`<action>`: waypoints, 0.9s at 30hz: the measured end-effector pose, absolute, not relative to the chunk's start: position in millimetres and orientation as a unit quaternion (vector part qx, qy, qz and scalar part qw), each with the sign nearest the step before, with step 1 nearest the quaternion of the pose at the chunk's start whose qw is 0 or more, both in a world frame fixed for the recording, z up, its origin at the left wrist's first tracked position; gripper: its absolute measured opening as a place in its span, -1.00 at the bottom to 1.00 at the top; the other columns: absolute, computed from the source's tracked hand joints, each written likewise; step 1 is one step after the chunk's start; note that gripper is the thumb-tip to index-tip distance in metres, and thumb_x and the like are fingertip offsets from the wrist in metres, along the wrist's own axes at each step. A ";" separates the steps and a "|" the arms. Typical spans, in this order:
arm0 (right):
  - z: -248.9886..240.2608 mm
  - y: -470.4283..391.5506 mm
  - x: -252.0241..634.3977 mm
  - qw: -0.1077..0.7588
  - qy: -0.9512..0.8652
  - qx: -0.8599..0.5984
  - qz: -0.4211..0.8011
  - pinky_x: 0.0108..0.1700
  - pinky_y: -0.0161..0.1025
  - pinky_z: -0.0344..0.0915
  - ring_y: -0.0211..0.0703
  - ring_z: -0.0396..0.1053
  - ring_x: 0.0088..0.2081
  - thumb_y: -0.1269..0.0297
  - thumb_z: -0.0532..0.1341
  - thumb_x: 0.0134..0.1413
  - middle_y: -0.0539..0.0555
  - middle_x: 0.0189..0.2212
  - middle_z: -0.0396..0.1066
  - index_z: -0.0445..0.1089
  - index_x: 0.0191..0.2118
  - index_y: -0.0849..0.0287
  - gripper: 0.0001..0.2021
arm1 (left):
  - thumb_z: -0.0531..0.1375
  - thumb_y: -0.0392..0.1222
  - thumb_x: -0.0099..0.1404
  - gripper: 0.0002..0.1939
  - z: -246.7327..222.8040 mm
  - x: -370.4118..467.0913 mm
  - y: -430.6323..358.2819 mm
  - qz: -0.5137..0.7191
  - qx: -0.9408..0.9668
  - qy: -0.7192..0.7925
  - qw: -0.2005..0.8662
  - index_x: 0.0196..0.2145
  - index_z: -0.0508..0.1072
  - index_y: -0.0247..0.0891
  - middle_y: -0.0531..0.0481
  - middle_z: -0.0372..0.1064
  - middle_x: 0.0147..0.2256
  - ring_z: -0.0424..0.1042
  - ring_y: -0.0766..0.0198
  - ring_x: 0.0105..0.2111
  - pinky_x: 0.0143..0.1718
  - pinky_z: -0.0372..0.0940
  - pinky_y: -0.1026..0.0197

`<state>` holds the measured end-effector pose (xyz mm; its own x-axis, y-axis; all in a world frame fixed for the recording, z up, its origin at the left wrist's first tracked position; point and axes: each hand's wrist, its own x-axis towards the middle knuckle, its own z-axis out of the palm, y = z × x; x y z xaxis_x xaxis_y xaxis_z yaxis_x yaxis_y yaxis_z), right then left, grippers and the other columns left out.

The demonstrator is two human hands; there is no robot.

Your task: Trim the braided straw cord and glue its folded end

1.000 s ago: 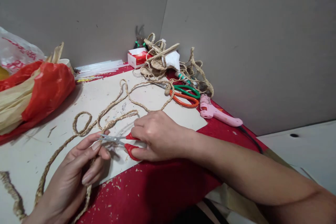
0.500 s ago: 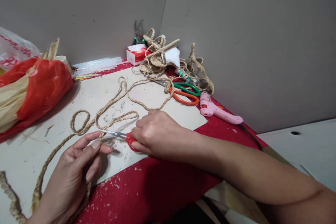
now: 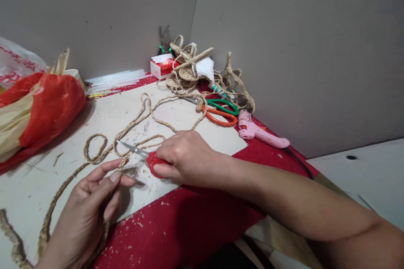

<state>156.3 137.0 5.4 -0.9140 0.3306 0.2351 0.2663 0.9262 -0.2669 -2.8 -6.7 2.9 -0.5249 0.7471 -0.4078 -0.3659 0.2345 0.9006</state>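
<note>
Between thumb and fingers, my left hand (image 3: 94, 195) pinches a strand of braided straw rope (image 3: 122, 163). More of that rope winds in loops across the white sheet and hangs below my left palm. My right hand (image 3: 184, 155) is closed round the red handles of a small pair of scissors (image 3: 139, 150). Their blades point left, just above the pinched strand and over a rope loop. Whether the blades touch the rope I cannot tell.
Behind lie green-and-orange-handled scissors (image 3: 221, 113), a pink glue gun (image 3: 263, 134), a heap of braided rope (image 3: 186, 73), a small red-and-white box (image 3: 161, 66), and pliers (image 3: 164, 42). Clear glue sticks (image 3: 116, 79) and a red plastic bag (image 3: 53, 107) holding dry husks are at left.
The scissors have tilted up and shifted slightly left, their tips now higher above the pinched strand. My left hand keeps its pinch almost in place.
</note>
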 end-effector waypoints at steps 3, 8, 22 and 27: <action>-1.2 141.2 154.9 0.266 -0.931 -0.151 0.200 -0.43 -0.32 0.01 -0.33 0.15 -0.53 0.21 0.15 0.15 -0.02 -0.61 0.32 0.35 -0.56 0.21 -0.70 | 0.41 -0.19 0.02 -0.68 7.1 3.2 -7.0 0.594 0.147 0.640 0.464 -0.22 0.54 -0.23 -0.03 0.53 -0.51 -0.01 0.60 -0.76 -0.72 -0.08 0.50; -14.7 139.8 144.5 0.341 -0.870 -0.076 0.347 -0.26 -0.35 0.21 -0.30 0.26 -0.37 0.29 0.21 0.11 0.03 -0.45 0.36 0.33 -0.41 0.22 -0.87 | 0.40 -0.18 0.04 -0.75 4.5 8.8 -9.3 0.562 0.160 0.616 0.528 -0.28 0.56 -0.24 -0.05 0.51 -0.53 -0.04 0.58 -0.74 -0.71 -0.07 0.47; -0.5 160.0 151.9 0.183 -0.821 -0.107 0.531 -0.46 -0.40 -0.02 -0.43 0.02 -0.52 0.30 0.17 0.03 -0.12 -0.60 0.04 0.12 -0.61 0.22 -0.72 | 0.47 -0.09 -0.14 -0.58 -3.3 -3.6 -14.8 0.482 0.211 0.681 0.509 -0.26 0.58 -0.16 -0.14 0.59 -0.36 0.55 0.01 -0.42 -0.49 0.44 0.17; 5.2 160.7 153.3 0.157 -0.843 -0.108 0.502 -0.46 -0.41 -0.05 -0.44 -0.02 -0.52 0.34 0.18 0.05 -0.12 -0.61 0.01 0.13 -0.62 0.25 -0.70 | 0.46 -0.07 -0.09 -0.59 -7.9 -7.2 -16.4 0.466 0.256 0.668 0.521 -0.24 0.57 -0.17 -0.11 0.57 -0.41 0.54 0.12 -0.42 -0.38 0.43 0.24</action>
